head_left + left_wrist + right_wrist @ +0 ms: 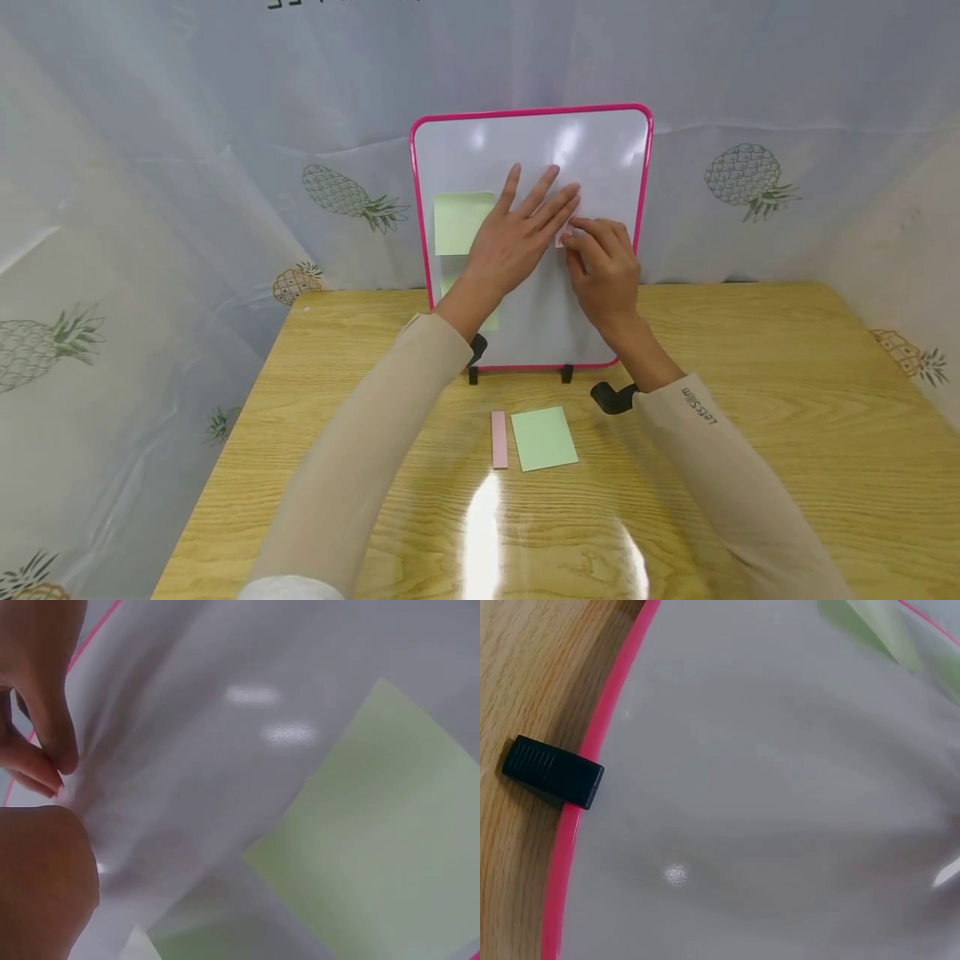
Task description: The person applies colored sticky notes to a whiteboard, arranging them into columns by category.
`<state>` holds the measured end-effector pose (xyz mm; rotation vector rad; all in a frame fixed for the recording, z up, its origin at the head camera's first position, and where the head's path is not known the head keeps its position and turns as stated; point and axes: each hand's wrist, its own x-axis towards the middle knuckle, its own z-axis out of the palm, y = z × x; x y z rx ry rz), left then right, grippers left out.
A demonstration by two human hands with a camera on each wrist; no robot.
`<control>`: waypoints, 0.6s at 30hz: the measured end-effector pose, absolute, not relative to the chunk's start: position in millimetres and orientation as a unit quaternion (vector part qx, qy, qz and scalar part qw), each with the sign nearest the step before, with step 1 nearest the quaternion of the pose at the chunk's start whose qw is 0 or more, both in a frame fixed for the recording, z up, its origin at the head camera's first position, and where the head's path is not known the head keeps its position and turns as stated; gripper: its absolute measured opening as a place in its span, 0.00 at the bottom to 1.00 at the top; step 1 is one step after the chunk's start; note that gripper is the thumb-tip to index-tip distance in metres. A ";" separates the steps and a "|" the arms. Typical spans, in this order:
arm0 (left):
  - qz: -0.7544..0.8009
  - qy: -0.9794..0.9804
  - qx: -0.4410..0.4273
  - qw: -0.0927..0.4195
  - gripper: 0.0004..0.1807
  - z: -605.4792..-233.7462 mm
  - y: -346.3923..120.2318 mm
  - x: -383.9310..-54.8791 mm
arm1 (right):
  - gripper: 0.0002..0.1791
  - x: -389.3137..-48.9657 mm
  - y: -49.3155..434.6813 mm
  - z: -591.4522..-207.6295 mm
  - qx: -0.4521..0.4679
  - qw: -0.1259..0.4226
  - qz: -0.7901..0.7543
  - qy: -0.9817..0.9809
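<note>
A whiteboard [532, 321] with a pink frame stands upright on the table. My left hand [513, 237] lies against it, fingers extended up and to the right. Just beside those fingertips, my right hand [609, 271] pinches a small pink sticky strip [559, 240] at the board's surface. In the left wrist view the right hand's [41, 697] thumb and finger meet at the strip, which is mostly hidden. Left of my left hand, a light green sticky note [456, 223] is stuck on the board. A lower green note [491, 322] is partly covered by my left forearm.
On the wooden table [750, 400] in front of the board lie a pink strip pad [499, 440] and a green sticky note pad [545, 439]. Black stand feet [567, 373] hold the board's lower edge. A pineapple-print curtain [360, 75] hangs behind.
</note>
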<state>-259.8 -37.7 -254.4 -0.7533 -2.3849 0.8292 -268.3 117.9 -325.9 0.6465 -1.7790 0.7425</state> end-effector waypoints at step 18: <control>0.299 -0.889 -0.257 0.231 0.41 -258.2 -45.0 -258.9 | 0.06 -267.0 121.8 -325.1 0.262 0.494 0.286 -0.778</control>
